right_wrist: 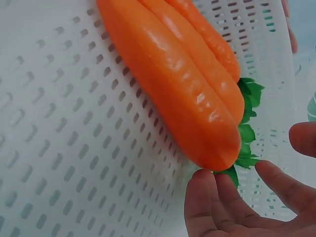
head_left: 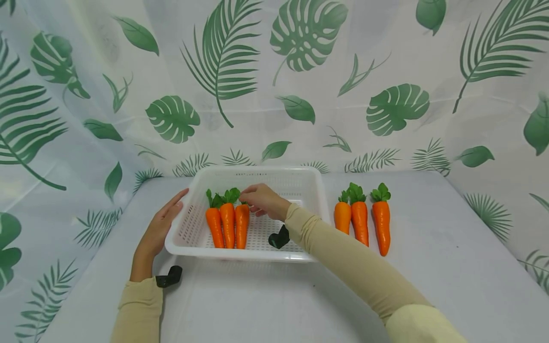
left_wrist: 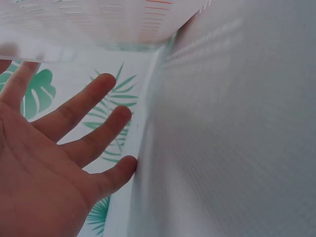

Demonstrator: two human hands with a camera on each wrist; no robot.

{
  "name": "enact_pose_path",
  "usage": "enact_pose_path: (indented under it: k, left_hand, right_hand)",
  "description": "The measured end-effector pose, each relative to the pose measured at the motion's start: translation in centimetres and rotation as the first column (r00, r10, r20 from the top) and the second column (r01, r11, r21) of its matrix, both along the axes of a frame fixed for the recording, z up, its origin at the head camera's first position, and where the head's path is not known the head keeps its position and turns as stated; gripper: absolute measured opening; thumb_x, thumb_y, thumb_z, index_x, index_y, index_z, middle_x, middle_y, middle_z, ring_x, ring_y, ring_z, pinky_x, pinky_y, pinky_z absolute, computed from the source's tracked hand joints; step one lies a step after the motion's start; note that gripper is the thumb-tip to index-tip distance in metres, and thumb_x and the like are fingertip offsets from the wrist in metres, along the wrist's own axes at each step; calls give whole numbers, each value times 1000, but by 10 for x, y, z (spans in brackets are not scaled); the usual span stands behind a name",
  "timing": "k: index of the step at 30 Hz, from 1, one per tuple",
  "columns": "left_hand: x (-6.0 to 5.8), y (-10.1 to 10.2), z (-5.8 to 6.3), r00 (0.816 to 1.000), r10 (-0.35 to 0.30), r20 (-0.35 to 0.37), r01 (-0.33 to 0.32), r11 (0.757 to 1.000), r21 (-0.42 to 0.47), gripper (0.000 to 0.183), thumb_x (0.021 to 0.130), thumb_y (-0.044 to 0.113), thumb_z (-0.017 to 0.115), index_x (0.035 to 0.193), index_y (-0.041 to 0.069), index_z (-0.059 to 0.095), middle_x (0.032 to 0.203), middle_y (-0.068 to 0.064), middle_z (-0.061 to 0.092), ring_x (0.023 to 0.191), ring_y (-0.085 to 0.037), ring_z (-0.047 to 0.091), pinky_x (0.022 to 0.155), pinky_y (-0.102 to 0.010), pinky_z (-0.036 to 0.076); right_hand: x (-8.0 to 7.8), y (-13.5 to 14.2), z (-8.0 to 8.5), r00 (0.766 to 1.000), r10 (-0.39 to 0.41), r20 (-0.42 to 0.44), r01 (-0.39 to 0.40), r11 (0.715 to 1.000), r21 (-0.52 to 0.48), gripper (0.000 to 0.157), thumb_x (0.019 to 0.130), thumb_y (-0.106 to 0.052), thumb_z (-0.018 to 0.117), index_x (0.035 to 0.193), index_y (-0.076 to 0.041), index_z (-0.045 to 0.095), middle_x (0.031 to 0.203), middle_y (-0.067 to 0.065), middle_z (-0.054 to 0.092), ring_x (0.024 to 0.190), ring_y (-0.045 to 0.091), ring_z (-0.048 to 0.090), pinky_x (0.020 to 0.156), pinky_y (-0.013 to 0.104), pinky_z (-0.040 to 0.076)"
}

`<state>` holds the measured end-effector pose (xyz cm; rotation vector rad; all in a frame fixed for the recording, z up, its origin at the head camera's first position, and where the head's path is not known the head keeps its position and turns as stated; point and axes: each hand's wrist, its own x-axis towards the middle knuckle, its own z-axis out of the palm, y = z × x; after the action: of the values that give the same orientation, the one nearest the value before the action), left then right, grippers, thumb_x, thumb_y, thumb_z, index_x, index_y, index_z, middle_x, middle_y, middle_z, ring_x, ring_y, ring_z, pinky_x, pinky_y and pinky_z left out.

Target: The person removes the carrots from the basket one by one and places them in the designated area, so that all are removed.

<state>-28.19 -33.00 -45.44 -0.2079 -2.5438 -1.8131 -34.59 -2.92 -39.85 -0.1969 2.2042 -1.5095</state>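
Observation:
Three orange carrots with green leafy tops lie side by side at the left of a white perforated plastic basket (head_left: 244, 256). My right hand (head_left: 267, 200) reaches in over the leaf end of the rightmost carrot (head_left: 242, 228). In the right wrist view its fingertips are right at that carrot's thick end and leaves (right_wrist: 247, 159), with the thumb (right_wrist: 302, 139) held apart. My left hand (head_left: 157, 227) is at the basket's left side, fingers straight along the rim. Seen from the left wrist, those fingers are spread, with the upper ones at the rim.
Right of the basket, three more carrots lie on the white tabletop (head_left: 429, 267): a left one (head_left: 341, 218), a middle one (head_left: 360, 224) and a right one (head_left: 381, 228). A leaf-patterned curtain (head_left: 257, 105) hangs behind and at the sides.

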Motion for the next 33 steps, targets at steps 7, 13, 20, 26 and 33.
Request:
enact_pose_path:
  k: [7, 13, 20, 26, 33]
  left_hand:
    - [0, 1, 0, 1000, 5, 6, -5, 1000, 4, 62, 116, 48, 41, 172, 26, 28, 173, -10, 31, 142, -36, 45, 93, -20, 51]
    - [-1, 2, -1, 1000, 1, 6, -1, 1000, 8, 61, 116, 48, 41, 172, 26, 28, 173, -9, 31, 142, -37, 45, 93, -20, 52]
    - [0, 2, -2, 1000, -2, 0, 2, 1000, 12, 62, 116, 48, 41, 172, 24, 29, 173, -9, 31, 143, -33, 45, 95, -19, 50]
    - [0, 0, -3, 1000, -3, -2, 3, 1000, 15, 61, 116, 48, 41, 172, 25, 29, 172, -10, 33, 136, -27, 49, 95, -21, 51]
    - [0, -1, -4, 1000, 7, 0, -7, 1000, -1, 61, 116, 49, 40, 172, 28, 29, 172, -9, 32, 137, -29, 48, 94, -21, 52]
  right_hand:
    - [2, 0, -1, 1000, -4, 17, 3, 1000, 15, 41, 107, -23, 64, 142, 0, 64, 119, 15, 68, 105, 34, 63, 98, 46, 55]
    - [3, 1, -2, 999, 13, 31, -13, 1000, 6, 42, 107, -22, 64, 143, 0, 63, 119, 15, 68, 103, 33, 63, 99, 47, 54]
    - [3, 2, -5, 999, 16, 34, -16, 1000, 6, 42, 106, -22, 64, 143, 0, 64, 119, 13, 68, 100, 32, 62, 98, 46, 54]
    - [3, 1, -8, 999, 39, 16, -39, 999, 10, 43, 106, -21, 64, 144, -1, 64, 121, 12, 68, 100, 32, 62, 97, 46, 54]
    - [4, 1, -9, 998, 68, 14, -69, 997, 18, 46, 105, -22, 64, 146, -2, 63, 125, 13, 67, 102, 31, 61, 96, 46, 55]
